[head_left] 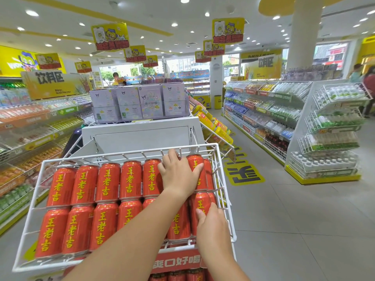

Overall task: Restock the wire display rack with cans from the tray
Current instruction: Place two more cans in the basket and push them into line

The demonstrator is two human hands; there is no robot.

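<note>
A white wire display rack point(129, 153) tilts toward me and holds two rows of red cans point(105, 183) with yellow characters. My left hand point(178, 175) reaches across to the back row near the right end. It lies over one can, fingers curled over that can's top and thumb on the neighbouring can point(195, 162). My right hand point(212, 224) is at the front row's right end, thumb on the rightmost can point(200, 201), fingers wrapped down its far side. No tray is in view.
A red sign strip point(176, 262) fronts the rack, with more red cans point(178, 276) below it. Purple boxes point(140, 102) sit on the white stand behind. Drink shelves line the left side and the right aisle point(263, 110); grey tiled floor point(294, 220) lies to my right.
</note>
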